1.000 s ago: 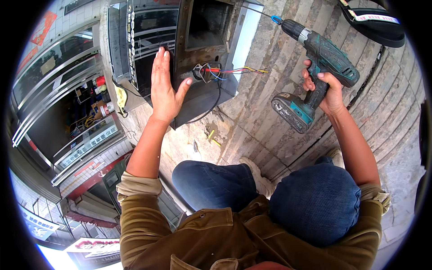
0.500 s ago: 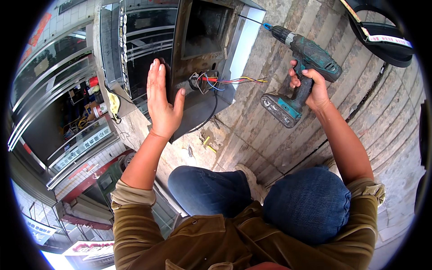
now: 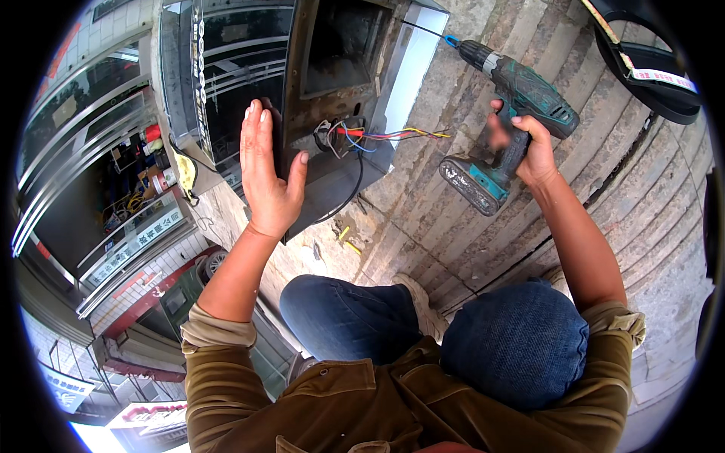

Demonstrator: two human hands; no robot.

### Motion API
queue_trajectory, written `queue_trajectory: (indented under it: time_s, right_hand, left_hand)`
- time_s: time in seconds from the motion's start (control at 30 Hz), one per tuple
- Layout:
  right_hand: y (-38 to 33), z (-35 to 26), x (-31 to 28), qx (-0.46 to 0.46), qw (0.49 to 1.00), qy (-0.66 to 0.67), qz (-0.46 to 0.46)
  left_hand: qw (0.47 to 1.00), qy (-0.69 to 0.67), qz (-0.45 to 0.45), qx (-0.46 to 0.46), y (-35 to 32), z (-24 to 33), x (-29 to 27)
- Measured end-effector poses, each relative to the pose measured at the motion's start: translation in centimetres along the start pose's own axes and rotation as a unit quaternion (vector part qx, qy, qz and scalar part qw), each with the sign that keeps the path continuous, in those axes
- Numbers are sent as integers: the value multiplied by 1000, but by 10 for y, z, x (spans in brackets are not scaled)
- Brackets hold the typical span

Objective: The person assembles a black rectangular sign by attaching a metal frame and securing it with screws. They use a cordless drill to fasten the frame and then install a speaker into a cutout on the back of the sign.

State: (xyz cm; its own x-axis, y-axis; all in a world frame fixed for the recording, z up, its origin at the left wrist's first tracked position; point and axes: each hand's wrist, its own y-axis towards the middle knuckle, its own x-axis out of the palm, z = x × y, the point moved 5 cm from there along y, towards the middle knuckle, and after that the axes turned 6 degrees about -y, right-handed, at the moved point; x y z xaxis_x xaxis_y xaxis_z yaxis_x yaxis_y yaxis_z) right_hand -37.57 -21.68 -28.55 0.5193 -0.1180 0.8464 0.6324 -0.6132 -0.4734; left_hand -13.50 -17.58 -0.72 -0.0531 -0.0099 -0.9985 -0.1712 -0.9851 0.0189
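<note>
My right hand (image 3: 533,151) grips a black and teal cordless drill (image 3: 533,92) by its handle; the fingers near the trigger are blurred. A long thin drill bit (image 3: 419,29) with a blue ring near the chuck points left, its tip at the white side of an open metal box (image 3: 317,98). Whether the bit is in the metal cannot be told. My left hand (image 3: 272,181) is flat, fingers straight and thumb apart, against the edge of the box's glossy dark panel (image 3: 245,75). Red, blue, yellow and black wires (image 3: 362,136) come out of the box's lower part.
A black cable (image 3: 343,204) runs from the box toward my knees. Small yellow pieces (image 3: 347,240) lie on the stone paving (image 3: 423,219). A black curved object (image 3: 649,75) is at the far right. A yellow pouch-like item (image 3: 186,177) sits left of the box, before a glass shopfront (image 3: 83,98).
The drill and my right hand sit very slightly further right in the view. My left hand and the panel have shifted a little left. The fingers at the trigger have moved.
</note>
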Motion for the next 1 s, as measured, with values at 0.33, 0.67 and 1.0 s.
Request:
queue_trajectory:
  time_s: [0.33, 0.67, 1.0]
  right_hand:
    - [5, 2, -4, 3, 1000, 14, -24]
    - [11, 6, -14, 14, 998, 36, -44]
    - [9, 3, -20, 12, 1000, 24, 0]
  left_hand:
    - [1000, -12, 10, -4, -1, -3, 1]
    - [1000, -14, 9, -7, -1, -4, 0]
    - [1000, -27, 9, 13, -2, -9, 1]
